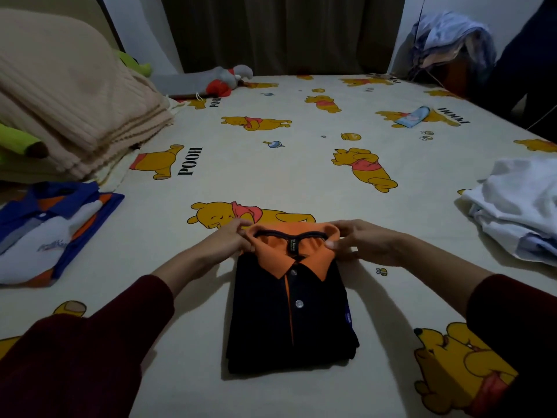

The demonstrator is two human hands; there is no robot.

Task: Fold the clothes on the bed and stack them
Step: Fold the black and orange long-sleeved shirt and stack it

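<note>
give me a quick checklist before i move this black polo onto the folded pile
1. Black polo folded into a compact rectangle: ok.
2. Orange collar laid flat: cannot tell, both hands are on it.
3. Left hand and right hand on the collar ends, one each side: ok. Neither is under the shirt yet for lifting: not ok.
4. Blue polo, folded at the left bed edge, ready as a stack base: ok.
5. Bed sheet between the black polo and blue polo free of things: ok.
6. White clothes at the right folded: not ok, they lie crumpled.
</note>
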